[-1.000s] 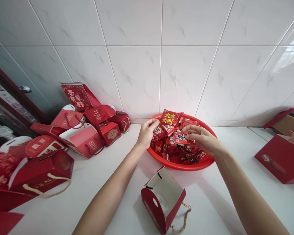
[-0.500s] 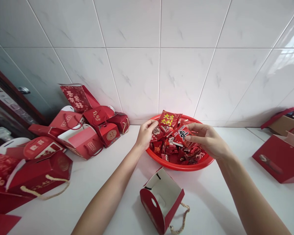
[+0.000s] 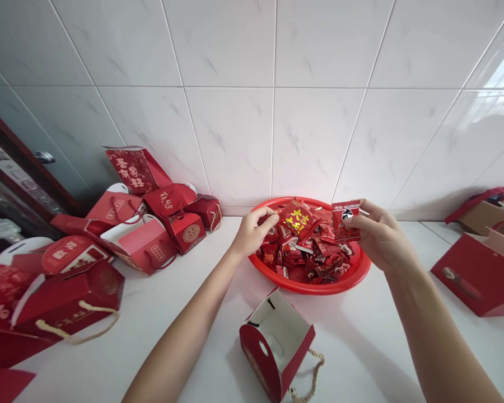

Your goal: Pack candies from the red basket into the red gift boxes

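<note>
A round red basket holds many small red wrapped packets. My left hand is over its left rim, thumb and fingers pinching the edge of a red packet with yellow characters. Above the basket's right side, my right hand grips a small red packet with a dark character by its right edge. Nearer to me, between my forearms, a red box lies with its white inside facing up and a rope handle at its right.
Several red gift boxes are piled on the left of the white surface. At the right edge are a red bag and a cardboard box. A tiled wall stands behind.
My right hand has moved right with its packet, away from the basket's middle. The yellow-lettered packet at my left hand has shifted slightly right and lower. The open box stays put.
</note>
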`<state>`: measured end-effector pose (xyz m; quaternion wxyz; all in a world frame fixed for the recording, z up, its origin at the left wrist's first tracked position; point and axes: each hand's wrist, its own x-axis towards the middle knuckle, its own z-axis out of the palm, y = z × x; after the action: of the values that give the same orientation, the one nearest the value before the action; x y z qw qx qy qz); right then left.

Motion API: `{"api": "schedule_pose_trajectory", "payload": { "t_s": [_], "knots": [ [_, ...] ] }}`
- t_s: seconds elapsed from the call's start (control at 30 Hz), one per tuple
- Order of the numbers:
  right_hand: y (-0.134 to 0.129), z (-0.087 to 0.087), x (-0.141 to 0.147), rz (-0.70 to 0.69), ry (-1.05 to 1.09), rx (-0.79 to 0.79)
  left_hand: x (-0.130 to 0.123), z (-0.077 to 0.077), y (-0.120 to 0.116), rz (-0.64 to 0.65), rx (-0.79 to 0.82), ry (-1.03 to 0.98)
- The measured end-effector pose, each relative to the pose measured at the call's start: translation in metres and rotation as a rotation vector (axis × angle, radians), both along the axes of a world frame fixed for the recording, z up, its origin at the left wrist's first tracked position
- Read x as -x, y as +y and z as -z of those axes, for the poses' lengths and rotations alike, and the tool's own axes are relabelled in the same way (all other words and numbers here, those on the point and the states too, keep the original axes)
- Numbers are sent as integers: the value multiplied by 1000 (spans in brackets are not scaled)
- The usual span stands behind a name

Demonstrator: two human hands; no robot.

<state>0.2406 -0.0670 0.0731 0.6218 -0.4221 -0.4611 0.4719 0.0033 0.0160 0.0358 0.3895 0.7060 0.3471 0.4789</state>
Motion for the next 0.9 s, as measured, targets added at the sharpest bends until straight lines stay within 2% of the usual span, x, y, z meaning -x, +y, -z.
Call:
{"api": "schedule_pose_trajectory", "payload": {
  "t_s": [0.27, 0.57, 0.73, 0.9],
  "knots": [
    [-2, -1, 3, 4, -52, -22, 10, -25, -21, 104, -109, 138],
    [-12, -7, 14, -39, -65, -19, 16, -39, -39, 139, -115, 185],
    [-22, -7, 20, -16, -265, -37, 19, -45, -46, 166, -137, 172],
    [-30, -8, 29, -162, -425, -90, 22, -51, -55, 235, -69, 135]
  ]
}}
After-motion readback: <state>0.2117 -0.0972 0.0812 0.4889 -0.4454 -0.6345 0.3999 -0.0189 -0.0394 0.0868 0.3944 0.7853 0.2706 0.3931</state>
